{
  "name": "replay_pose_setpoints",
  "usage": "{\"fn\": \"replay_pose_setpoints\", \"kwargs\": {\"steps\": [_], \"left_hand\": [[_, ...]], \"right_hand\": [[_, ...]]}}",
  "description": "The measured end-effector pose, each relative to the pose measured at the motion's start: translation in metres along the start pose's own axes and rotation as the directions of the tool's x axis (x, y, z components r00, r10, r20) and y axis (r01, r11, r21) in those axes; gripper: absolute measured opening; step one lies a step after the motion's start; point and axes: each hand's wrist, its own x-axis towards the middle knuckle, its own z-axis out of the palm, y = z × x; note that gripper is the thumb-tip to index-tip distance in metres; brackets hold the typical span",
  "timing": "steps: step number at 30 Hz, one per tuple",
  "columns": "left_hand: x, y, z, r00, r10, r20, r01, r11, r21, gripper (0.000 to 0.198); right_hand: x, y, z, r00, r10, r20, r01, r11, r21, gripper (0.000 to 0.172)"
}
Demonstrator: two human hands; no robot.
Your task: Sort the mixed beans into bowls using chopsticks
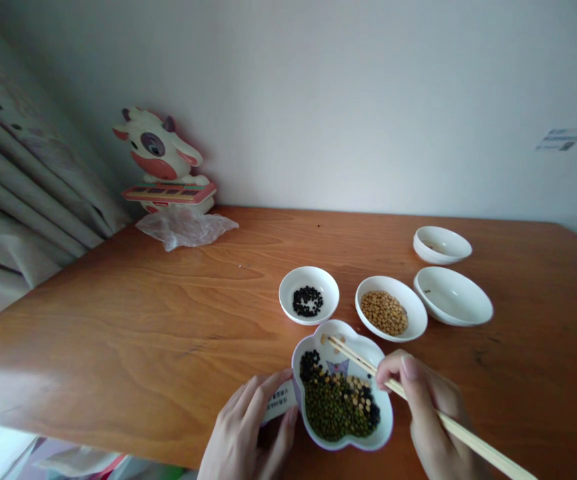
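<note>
A white cloud-shaped dish (366, 444) near the table's front edge holds mixed green, black and yellow beans. My right hand (428, 413) grips a pair of wooden chopsticks (353, 357) whose tips rest at the dish's far rim beside a yellow bean. My left hand (248, 430) lies against the dish's left side, fingers curled over a small white card (279, 401). Behind the dish stand a small bowl of black beans (309, 294) and a bowl of yellow beans (391, 308).
Two more white bowls (452, 295) (441, 244) sit at the right rear of the wooden table (143, 320). A cow toy (163, 163) and a crumpled plastic bag (185, 227) stand at the back left by the wall. Curtains hang on the left.
</note>
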Motion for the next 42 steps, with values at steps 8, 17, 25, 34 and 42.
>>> {"fn": "replay_pose_setpoints", "kwargs": {"steps": [8, 17, 25, 34, 42], "left_hand": [[-0.002, 0.002, -0.002, 1.000, -0.022, 0.023, 0.022, 1.000, -0.017, 0.037], [-0.004, 0.002, -0.001, 0.997, -0.058, 0.056, 0.060, 0.998, -0.035, 0.038], [-0.003, 0.005, -0.005, 0.995, -0.068, 0.079, 0.071, 0.996, -0.044, 0.037], [-0.004, 0.004, -0.003, 0.994, -0.074, 0.083, 0.077, 0.996, -0.040, 0.038], [-0.005, 0.004, -0.004, 0.995, -0.071, 0.073, 0.073, 0.997, -0.033, 0.037]], "right_hand": [[0.002, 0.012, -0.001, 0.997, -0.031, 0.064, 0.032, 0.999, -0.017, 0.048], [0.006, 0.018, -0.005, 0.998, -0.045, 0.046, 0.043, 0.999, 0.031, 0.053], [0.010, 0.011, -0.004, 0.999, 0.026, 0.036, -0.028, 0.999, 0.043, 0.058], [0.004, 0.010, -0.013, 0.997, 0.050, 0.058, -0.055, 0.996, 0.072, 0.065], [0.014, 0.015, -0.007, 0.993, 0.054, 0.103, -0.063, 0.994, 0.084, 0.062]]}}
